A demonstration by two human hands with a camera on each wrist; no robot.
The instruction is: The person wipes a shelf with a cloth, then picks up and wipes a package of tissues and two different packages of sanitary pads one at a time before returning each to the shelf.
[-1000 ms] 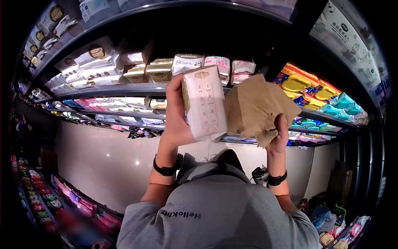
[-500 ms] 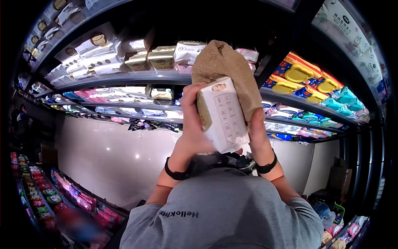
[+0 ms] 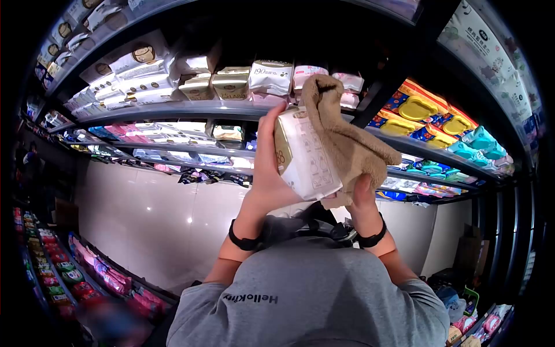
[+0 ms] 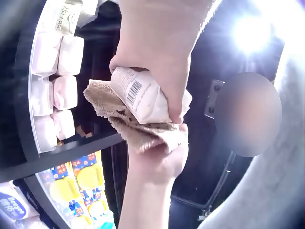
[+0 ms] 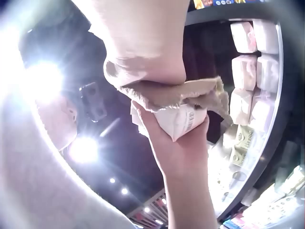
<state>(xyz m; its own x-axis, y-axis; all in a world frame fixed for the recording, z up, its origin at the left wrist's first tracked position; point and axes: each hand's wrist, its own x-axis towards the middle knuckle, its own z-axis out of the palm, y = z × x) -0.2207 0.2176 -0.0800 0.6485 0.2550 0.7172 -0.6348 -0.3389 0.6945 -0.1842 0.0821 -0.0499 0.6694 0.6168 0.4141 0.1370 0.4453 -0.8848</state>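
Observation:
My left hand [image 3: 267, 176] grips a white soft pack of tissues [image 3: 309, 159] with a gold side panel, thumb and fingers on its two sides. A barcode shows on its end in the left wrist view. Against the pack's right face lies a brown fluffy cloth [image 3: 352, 147], creased and flopping over at the top. My right hand [image 3: 364, 205] holds this cloth from below, its thumb up along the front; the other fingers are hidden behind the folds. In the right wrist view the cloth [image 5: 167, 98] lies between the right palm and the pack [image 5: 178, 119].
A shelf [image 3: 191, 110] ahead carries white and gold packs [image 3: 231, 85] and pink ones. Wipes packs with yellow lids [image 3: 417, 108] lie to the right, teal-lidded ones beyond. More shelves stand above and below. Pink goods [image 3: 104, 272] line a low rack at lower left.
The hands came together, bringing the cloth behind the pack; since then the cloth has swung out to the pack's right and flopped over. The pack stays in the left hand, tilted more.

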